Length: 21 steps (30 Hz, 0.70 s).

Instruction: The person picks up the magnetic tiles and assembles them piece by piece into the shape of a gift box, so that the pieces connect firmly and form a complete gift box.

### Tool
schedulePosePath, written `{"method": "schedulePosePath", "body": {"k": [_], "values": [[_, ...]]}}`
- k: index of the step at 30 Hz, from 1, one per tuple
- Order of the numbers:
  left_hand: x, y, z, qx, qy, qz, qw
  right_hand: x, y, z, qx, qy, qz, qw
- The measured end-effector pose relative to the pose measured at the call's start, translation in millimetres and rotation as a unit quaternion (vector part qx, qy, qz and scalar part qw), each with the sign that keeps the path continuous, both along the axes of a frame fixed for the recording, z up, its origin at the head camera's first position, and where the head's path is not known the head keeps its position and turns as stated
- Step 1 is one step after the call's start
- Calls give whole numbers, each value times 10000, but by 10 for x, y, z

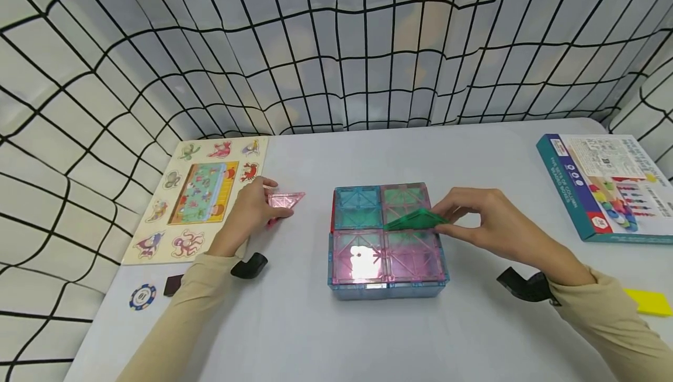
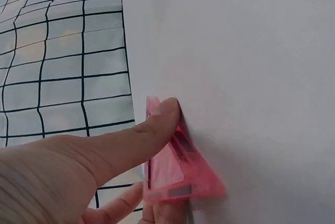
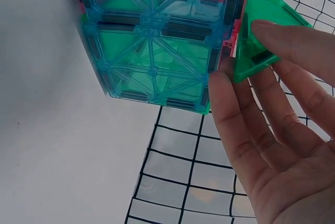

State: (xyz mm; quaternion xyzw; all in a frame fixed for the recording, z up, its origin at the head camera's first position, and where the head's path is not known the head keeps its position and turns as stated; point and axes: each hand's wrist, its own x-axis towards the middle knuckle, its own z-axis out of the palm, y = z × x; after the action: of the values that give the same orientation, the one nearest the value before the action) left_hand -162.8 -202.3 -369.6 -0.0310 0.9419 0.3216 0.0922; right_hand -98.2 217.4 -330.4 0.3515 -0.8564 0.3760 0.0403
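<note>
Hands worked apart on the white tabletop (image 1: 315, 335). The right hand (image 1: 494, 227) pinched a green translucent triangular magnetic tile (image 1: 415, 220) between thumb and fingers, holding it tilted over the top of a flat box built of translucent square magnetic tiles (image 1: 386, 242), at that hand's fingertips. The left hand (image 1: 252, 209) pinched a pink translucent triangular tile (image 1: 284, 201) lying flat on the tabletop, thumb (image 2: 157, 124) pressed on its edge. Judging from this, the step in hand was adding triangles to the box; the green tile needed its edge aligned with a square's edge.
</note>
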Motion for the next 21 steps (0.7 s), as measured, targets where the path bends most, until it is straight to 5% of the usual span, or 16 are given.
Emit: {"method": "schedulePosePath", "body": {"k": [4, 10, 16, 18, 21], "values": [[23, -27, -25, 63, 273, -133, 9995, 6, 1, -14, 42, 16, -31, 10000], [142, 2, 114, 135, 1486, -629, 9868, 8, 2, -18, 56, 19, -37, 10000], [376, 226, 535, 1234, 2743, -1441, 9428, 4, -5, -48, -122, -191, 98, 9997], [469, 332, 638, 1486, 2876, -1891, 9271, 3, -3, -67, -237, -318, 145, 9991], [595, 486, 709, 1614, 2716, -2402, 9179, -2, 0, -102, -386, -515, 173, 9978]]}}
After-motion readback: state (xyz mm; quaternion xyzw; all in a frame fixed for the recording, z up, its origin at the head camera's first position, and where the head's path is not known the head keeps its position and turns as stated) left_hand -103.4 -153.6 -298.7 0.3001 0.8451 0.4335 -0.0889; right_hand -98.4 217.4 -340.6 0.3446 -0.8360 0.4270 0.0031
